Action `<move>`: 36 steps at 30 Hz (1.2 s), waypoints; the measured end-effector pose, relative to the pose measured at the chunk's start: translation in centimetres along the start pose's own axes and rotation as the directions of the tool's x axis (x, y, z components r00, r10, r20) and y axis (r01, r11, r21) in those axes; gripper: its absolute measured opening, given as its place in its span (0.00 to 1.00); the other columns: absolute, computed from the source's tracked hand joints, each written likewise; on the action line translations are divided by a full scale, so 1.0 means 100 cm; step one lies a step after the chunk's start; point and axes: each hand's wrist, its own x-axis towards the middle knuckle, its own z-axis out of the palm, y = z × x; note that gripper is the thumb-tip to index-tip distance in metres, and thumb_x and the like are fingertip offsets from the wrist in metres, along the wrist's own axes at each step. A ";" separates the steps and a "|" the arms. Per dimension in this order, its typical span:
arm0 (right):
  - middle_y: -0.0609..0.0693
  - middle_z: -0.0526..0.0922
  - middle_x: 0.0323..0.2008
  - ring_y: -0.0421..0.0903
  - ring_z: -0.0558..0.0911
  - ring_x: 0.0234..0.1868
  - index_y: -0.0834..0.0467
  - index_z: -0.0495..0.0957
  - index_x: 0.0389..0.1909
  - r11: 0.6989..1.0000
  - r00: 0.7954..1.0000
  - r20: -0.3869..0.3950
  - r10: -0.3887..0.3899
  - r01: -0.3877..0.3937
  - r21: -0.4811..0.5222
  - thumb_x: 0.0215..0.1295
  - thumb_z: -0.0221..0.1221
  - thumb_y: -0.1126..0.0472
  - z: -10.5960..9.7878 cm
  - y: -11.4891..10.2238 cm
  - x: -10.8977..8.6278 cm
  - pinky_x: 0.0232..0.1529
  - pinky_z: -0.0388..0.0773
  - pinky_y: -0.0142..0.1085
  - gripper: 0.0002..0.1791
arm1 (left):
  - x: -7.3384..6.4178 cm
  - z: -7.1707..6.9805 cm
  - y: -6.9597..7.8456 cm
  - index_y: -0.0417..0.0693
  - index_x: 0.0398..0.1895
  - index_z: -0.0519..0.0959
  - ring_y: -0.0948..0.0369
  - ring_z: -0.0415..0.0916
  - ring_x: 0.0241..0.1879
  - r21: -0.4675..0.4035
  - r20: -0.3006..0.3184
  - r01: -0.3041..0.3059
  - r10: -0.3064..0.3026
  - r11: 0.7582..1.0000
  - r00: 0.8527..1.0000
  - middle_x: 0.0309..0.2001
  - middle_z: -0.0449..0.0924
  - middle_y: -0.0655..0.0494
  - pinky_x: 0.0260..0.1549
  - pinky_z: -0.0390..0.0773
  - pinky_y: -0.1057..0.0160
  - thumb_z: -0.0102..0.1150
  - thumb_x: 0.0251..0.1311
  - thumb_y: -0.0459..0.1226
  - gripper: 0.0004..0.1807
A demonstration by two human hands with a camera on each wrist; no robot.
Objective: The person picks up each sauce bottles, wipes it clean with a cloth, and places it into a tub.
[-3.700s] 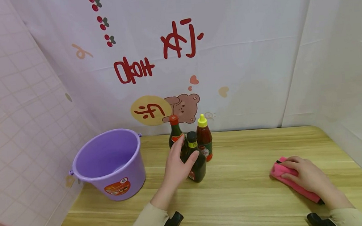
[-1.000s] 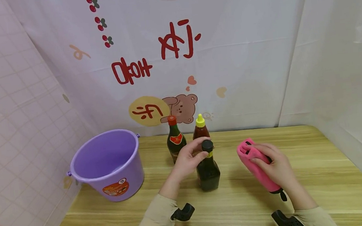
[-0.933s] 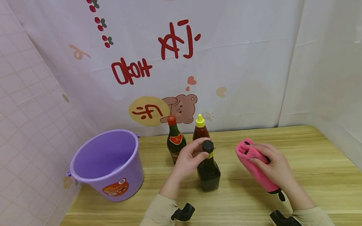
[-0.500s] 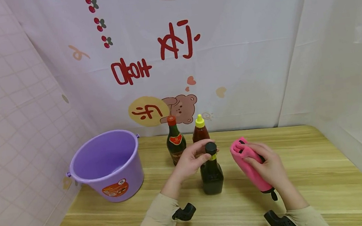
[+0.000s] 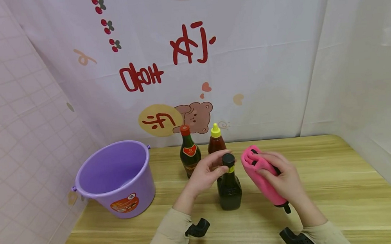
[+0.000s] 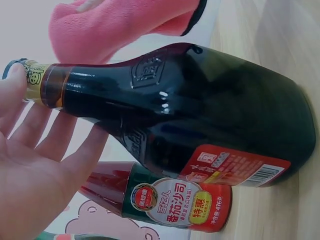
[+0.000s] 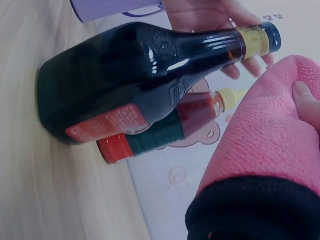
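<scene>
A dark sauce bottle with a black cap and yellow neck band stands upright on the table. My left hand grips its neck just below the cap, thumb on the near side, as the left wrist view also shows. My right hand holds a folded pink cloth with black edging, thumb pressing into the fold. The cloth is raised beside the bottle, to its right. In the right wrist view the cloth is close to the bottle's neck, a gap between them.
Behind the held bottle stands a ketchup bottle with a yellow nozzle cap, partly hidden by my left hand. Left of it is a green bottle with a red cap. A purple bucket stands at the table's left, near the patterned wall cloth.
My left hand took the dark bottle's neck and brought it forward and right, away from the other bottles. My right hand lifted the pink cloth and carried it left towards the bottle.
</scene>
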 end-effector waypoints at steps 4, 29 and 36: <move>0.67 0.80 0.48 0.34 0.76 0.56 0.69 0.82 0.46 0.999 1.000 -0.008 -0.027 0.027 0.045 0.43 0.68 0.86 0.000 -0.024 0.009 0.54 0.71 0.22 0.25 | -0.001 0.000 0.000 0.46 0.67 0.72 0.58 0.77 0.54 0.025 -0.052 0.004 -0.002 1.000 0.999 0.58 0.78 0.50 0.54 0.76 0.59 0.61 0.67 0.35 0.25; 0.62 0.80 0.50 0.44 0.77 0.57 0.62 0.84 0.46 0.966 0.983 0.006 -0.183 0.179 0.184 0.64 0.63 0.54 0.021 0.005 0.010 0.55 0.74 0.27 0.17 | -0.004 0.015 0.010 0.51 0.54 0.81 0.57 0.80 0.46 0.073 -0.277 0.038 -0.016 0.997 0.961 0.44 0.84 0.53 0.43 0.80 0.60 0.70 0.57 0.33 0.20; 0.61 0.81 0.51 0.44 0.77 0.57 0.60 0.84 0.43 0.973 0.984 0.033 -0.174 0.167 0.160 0.62 0.66 0.63 0.025 0.008 0.007 0.56 0.73 0.27 0.10 | -0.004 0.013 0.008 0.52 0.53 0.81 0.58 0.80 0.43 0.095 -0.265 0.009 0.016 0.995 0.964 0.44 0.84 0.55 0.41 0.81 0.59 0.70 0.58 0.35 0.19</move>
